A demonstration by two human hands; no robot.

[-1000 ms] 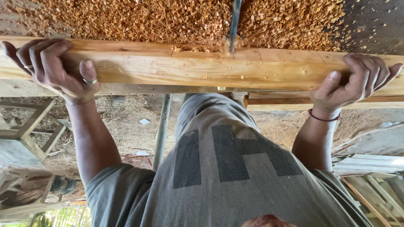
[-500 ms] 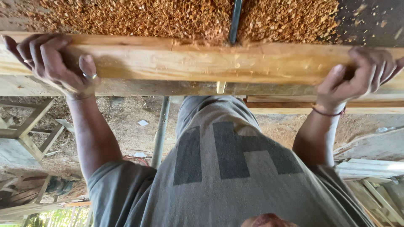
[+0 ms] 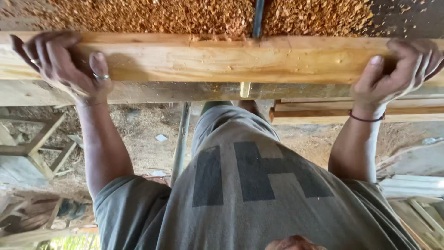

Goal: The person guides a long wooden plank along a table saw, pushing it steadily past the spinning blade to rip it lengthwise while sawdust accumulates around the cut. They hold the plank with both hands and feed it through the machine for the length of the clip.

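Both clamped on the timber beam (image 3: 231,58): left hand (image 3: 64,65), right hand (image 3: 397,69). Mid-cut at the saw blade (image 3: 257,18); next, probably a steady, even push.

The wooden beam (image 3: 231,58) runs out of frame at both sides. The left hand (image 3: 62,65) and the right hand (image 3: 397,65) each cover part of it; the right fingertips are cut by the edge. The saw blade (image 3: 257,18) leaves the top edge.

Sawdust (image 3: 152,16) heaped thick (orange-brown), stacked boards (image 3: 333,109), wooden frame (image 3: 37,148).
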